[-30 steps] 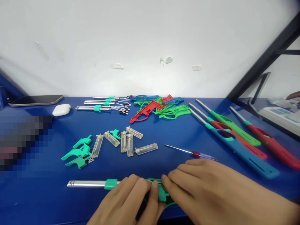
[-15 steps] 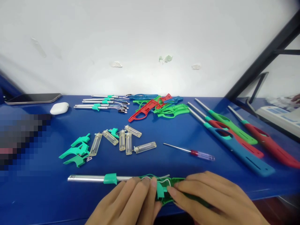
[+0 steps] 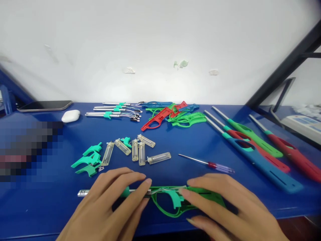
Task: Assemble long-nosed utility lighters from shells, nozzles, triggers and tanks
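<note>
At the table's front lies a green lighter shell half with its inner side up. A teal trigger sits in its loop, and a thin pale wire runs along the upper edge. My left hand is closed over the silver lighter tube where it meets the shell; only its slotted tip and part of the teal collar show. On the handle end, my right hand grips the shell, thumb below and fingertips near the wire and trigger.
Beyond my hands lie several clear fuel tanks, loose teal triggers and a screwdriver. Wired tubes and coloured shell halves lie near the wall. Whole lighters are at right; a phone and white case at left.
My left hand has moved left from beside the trigger onto the tube, uncovering the shell's loop and the trigger. My right hand stays at the handle end. The view has shifted slightly.
</note>
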A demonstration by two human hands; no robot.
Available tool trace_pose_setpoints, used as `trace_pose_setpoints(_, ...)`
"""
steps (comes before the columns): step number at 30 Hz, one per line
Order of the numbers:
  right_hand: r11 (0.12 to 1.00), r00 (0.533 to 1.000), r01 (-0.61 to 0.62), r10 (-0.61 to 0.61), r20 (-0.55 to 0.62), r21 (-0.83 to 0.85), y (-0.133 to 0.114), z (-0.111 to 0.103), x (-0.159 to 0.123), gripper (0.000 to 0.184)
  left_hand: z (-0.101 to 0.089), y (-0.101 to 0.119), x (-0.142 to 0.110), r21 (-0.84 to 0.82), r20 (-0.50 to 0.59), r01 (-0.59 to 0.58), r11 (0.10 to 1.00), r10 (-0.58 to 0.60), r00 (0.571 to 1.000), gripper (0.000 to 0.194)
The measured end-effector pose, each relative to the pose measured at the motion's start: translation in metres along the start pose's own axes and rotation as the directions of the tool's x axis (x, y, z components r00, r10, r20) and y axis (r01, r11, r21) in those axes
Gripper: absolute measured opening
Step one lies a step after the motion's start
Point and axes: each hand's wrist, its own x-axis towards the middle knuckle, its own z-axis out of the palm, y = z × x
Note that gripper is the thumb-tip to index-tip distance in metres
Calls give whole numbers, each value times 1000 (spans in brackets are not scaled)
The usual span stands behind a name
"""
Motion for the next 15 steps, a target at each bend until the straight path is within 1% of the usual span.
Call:
trace_pose_setpoints(3,998,999,47,-46,26,-45,-2,0,11,32,-3,-6,4,-35,27,-23,999,24,999,36)
trace_pose_setpoints(6,998,998,55,-54,39,-40,-4,2,18,38,-1,-12,-3,-89,65,-8,996,14,998,34)
trace_pose_setpoints(10,998,998,57,-57,27,-8,-4,7,17,42,1,-15,-12,-112,100,30,993,-18,995,38)
trace_pose_setpoints(15,998,999,52,-52,10,40,-3,7,14,40,-1,-14,-10,-127,105,47,991,-33,994,41)
